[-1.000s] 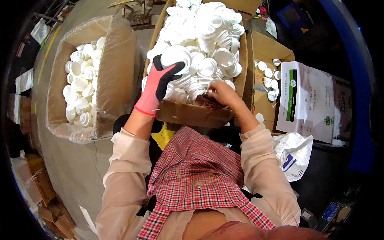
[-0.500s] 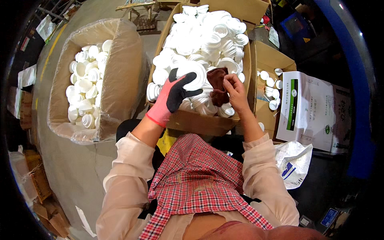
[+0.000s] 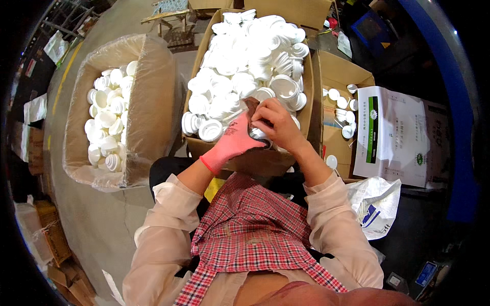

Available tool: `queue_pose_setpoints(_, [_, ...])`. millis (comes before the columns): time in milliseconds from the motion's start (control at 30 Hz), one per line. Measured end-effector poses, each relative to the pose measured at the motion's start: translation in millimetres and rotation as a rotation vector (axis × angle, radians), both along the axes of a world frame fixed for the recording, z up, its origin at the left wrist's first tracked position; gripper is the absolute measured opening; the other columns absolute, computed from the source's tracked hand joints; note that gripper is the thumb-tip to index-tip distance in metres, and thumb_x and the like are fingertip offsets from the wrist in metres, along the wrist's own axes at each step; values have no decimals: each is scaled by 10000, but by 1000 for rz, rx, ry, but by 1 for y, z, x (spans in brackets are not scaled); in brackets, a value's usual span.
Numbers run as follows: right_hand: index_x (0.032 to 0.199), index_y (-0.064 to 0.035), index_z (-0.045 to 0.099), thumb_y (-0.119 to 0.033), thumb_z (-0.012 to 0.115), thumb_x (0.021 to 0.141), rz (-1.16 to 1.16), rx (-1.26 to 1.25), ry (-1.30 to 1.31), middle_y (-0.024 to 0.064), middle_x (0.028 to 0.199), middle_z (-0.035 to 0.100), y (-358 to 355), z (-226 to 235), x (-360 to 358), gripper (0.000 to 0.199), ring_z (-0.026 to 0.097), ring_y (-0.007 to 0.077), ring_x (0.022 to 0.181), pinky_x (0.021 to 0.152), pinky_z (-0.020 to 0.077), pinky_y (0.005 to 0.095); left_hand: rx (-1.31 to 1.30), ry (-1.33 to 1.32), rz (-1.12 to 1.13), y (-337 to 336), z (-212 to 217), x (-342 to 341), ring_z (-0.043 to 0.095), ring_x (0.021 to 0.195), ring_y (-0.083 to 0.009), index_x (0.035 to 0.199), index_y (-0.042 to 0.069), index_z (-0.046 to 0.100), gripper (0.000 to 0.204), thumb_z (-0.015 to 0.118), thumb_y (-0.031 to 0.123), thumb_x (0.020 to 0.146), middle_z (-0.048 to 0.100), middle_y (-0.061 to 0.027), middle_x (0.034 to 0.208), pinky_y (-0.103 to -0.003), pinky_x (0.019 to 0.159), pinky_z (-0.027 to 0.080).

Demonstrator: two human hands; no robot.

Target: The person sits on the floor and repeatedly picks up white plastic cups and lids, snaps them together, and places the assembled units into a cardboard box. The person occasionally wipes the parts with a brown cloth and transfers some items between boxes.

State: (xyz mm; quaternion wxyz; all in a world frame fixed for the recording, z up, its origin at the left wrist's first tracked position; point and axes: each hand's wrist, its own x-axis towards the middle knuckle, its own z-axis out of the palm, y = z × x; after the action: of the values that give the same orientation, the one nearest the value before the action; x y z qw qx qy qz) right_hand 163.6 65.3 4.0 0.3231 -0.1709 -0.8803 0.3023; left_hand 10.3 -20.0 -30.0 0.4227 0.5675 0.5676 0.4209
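White cap (image 3: pixel 258 134) between both hands, above box edge (image 3: pixel 245 153)

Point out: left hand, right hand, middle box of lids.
left hand (image 3: pixel 232 144), head view, back of the pink glove.
right hand (image 3: pixel 278 125), head view, back of the bare hand.
middle box (image 3: pixel 258 162), head view, near cardboard wall below the lids.

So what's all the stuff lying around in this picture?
middle cardboard box: one, brown, ahead of the person, heaped with white caps
lined box: one, brown with a clear liner, at left, partly filled with white caps
small box: one, brown, at right, a few white caps inside
printed sheet: one, white and green, far right
plastic bag: one, white, lower right
left hand: pink glove, against a dark cloth
right hand: bare, on the cloth
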Motion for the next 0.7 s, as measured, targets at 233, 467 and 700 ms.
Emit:
queue_pose_setpoints(233, [869, -11, 637, -77, 707, 796, -73, -683, -119, 19, 783, 644, 34, -19, 33, 120, 589, 90, 732, 678, 477, 245, -124, -743, 150, 6, 31, -30, 642, 917, -187, 1229, -2, 527, 447, 679, 21, 809, 629, -90, 1053, -333, 745, 579])
queue_pose_setpoints(467, [807, -14, 648, -97, 715, 784, -145, -818, -163, 20, 728, 641, 33, -53, 30, 109, 582, 103, 688, 659, 473, 262, -232, -1293, 175, 13, 7, -52, 620, 1078, -270, 1315, 74, 484, 442, 593, 257, 928, 613, -101, 1215, -504, 819, 559])
queue_pose_setpoints(700, [923, -36, 672, -93, 702, 798, -10, -639, -317, 46, 799, 675, 21, -85, 23, 141, 601, 126, 760, 728, 479, 302, 5, -1295, 441, 4, -3, -79, 486, 1249, -313, 1371, 72, 425, 471, 550, 241, 950, 489, -144, 1371, -504, 988, 462])
